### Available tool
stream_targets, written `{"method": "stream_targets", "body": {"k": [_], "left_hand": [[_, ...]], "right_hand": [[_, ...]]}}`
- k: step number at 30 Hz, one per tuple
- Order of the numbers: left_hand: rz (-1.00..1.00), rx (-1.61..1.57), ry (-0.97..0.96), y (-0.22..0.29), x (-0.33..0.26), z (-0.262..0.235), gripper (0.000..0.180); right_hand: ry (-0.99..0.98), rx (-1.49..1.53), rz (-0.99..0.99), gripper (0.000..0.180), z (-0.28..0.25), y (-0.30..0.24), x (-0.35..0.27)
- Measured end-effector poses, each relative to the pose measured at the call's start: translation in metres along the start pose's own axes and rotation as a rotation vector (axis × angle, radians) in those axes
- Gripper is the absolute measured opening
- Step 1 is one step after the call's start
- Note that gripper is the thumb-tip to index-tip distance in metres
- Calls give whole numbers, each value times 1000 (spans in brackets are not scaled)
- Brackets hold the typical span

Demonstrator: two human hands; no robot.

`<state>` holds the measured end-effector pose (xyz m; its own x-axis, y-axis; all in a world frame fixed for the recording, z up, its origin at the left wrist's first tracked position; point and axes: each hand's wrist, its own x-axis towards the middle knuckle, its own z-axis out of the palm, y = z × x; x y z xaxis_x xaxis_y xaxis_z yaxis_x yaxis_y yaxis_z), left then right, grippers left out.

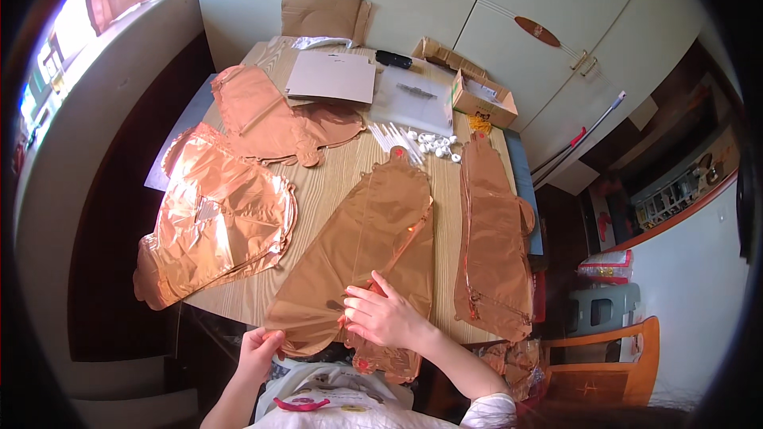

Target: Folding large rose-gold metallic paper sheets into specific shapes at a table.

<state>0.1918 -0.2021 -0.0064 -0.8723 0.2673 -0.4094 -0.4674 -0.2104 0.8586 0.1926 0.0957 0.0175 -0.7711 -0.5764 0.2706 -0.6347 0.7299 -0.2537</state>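
Note:
A flat, uninflated copper-coloured foil balloon (362, 230) lies in front of me, its lower end hanging over the table's near edge. My left hand (261, 349) pinches its lower left corner between thumb and fingers. On its lower middle rests my right hand (385, 314), palm down, fingers stretched out and the thumb hidden in part. Crinkled folds of foil show beside those fingers. To the left are a shiny, wrinkled foil balloon (218, 218) and, behind it, a further flat one (254, 107). A narrow folded foil balloon (494, 238) lies on the right.
White sticks (395, 141) and white cups (437, 145) lie on the wooden table (322, 183). Behind them are a grey card sheet (331, 77), a clear plastic bag (413, 103) and a small cardboard box (485, 101). A wooden chair (600, 377) stands at right.

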Motion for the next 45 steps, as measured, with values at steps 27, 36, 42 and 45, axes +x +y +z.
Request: {"method": "stream_targets", "body": {"k": [27,36,42,45], "left_hand": [[107,-52,-113,-3,10,0,20],[787,965,305,42,19,8,41],[979,1534,-535,99,78,66,54],[946,1569,-726,76,117,77,61]], "right_hand": [[-30,47,41,33,-10,21,4],[82,29,77,33,-21,13,-2],[366,181,566,47,-36,65,-57],[366,289,648,52,-25,74,-67]]}}
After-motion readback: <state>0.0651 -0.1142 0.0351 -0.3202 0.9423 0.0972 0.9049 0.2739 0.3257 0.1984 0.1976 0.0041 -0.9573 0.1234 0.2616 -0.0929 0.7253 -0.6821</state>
